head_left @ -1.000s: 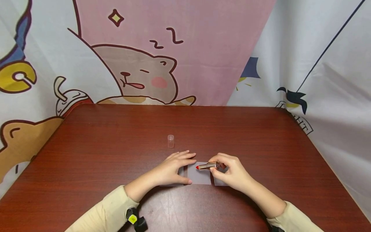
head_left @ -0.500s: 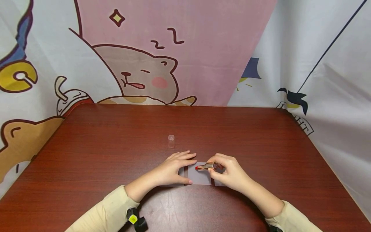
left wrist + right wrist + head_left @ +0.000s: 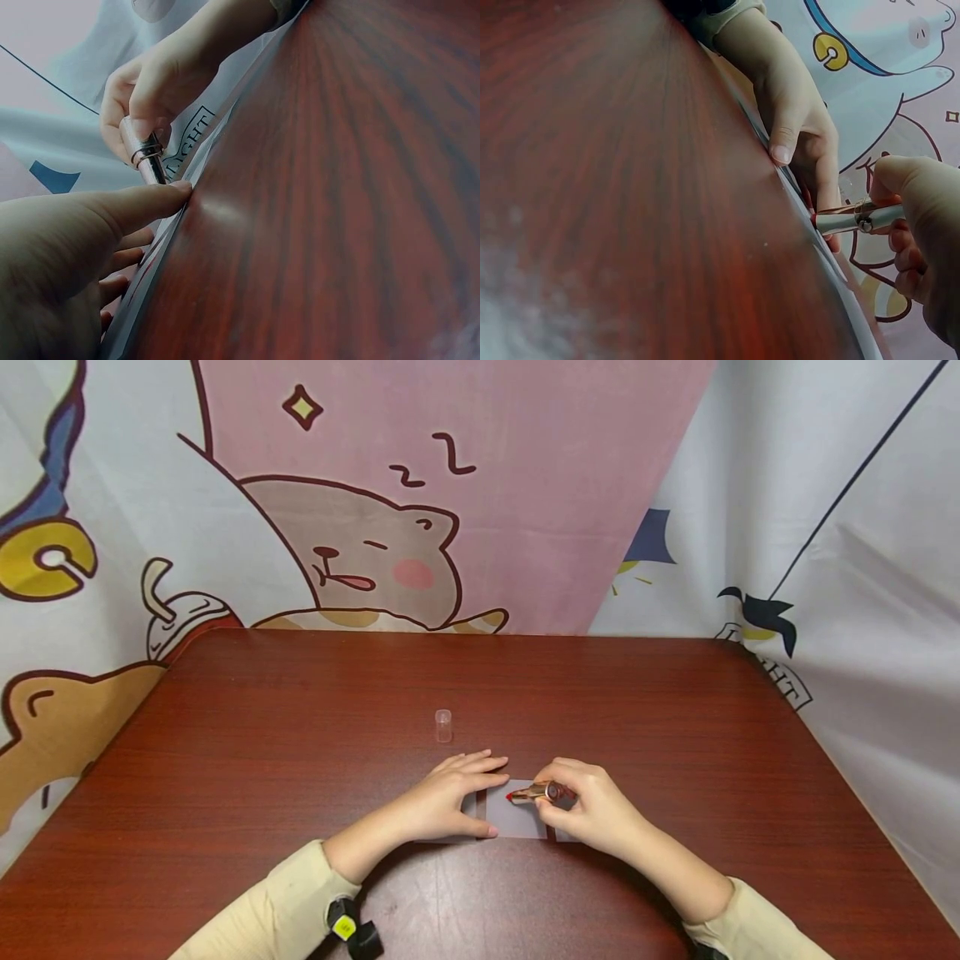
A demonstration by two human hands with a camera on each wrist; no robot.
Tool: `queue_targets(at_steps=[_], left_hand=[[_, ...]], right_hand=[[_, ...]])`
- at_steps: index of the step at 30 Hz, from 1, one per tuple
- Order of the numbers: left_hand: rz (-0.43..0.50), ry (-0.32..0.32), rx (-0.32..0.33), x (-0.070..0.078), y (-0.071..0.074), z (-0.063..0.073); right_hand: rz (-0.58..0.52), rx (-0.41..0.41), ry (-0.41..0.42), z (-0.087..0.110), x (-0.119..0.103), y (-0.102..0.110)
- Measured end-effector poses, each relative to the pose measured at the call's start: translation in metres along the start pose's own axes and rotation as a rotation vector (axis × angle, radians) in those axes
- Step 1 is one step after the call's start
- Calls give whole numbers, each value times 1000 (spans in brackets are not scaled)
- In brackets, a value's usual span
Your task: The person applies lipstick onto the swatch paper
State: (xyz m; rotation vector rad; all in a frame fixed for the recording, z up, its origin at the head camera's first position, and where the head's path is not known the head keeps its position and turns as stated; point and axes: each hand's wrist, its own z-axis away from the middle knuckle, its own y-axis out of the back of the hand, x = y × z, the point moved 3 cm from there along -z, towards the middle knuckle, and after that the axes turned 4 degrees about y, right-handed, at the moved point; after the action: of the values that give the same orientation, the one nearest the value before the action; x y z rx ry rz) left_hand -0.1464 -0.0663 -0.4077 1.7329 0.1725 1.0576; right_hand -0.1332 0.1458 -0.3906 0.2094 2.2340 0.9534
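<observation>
The right hand (image 3: 592, 802) has edged left, pinching a lipstick (image 3: 531, 792) over the middle card (image 3: 517, 820); the left hand (image 3: 450, 792), outspread, spans that card's left edge; a clear cap (image 3: 443, 727) sits beyond.

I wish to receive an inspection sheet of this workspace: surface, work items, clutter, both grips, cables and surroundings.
Surface: red-brown wood-grain table, glare near its front.
Job's things: uncapped lipstick, red tip at the middle sheet; the left sheet and right sheet flank it; clear cap on the table, beyond the left grip.
Clutter: nothing seen.
Left grip: bare hand, fingers spread, over the left sheet.
Right grip: bare hand, pinching the lipstick.
Cables: nothing seen.
Surroundings: cartoon-printed fabric behind the table.
</observation>
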Motion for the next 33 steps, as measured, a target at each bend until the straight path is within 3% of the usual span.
queue_targets(at_steps=[15,26,33], left_hand=[[1,4,1,0,-1,0],[-16,7,2,-1,-2,0],[-14,-4,12,0,0,0]], right_hand=[[40,-15,9,-4,-4,1],[46,-46,-31,0,-7,4],[19,-36,-5,5,-9,7]])
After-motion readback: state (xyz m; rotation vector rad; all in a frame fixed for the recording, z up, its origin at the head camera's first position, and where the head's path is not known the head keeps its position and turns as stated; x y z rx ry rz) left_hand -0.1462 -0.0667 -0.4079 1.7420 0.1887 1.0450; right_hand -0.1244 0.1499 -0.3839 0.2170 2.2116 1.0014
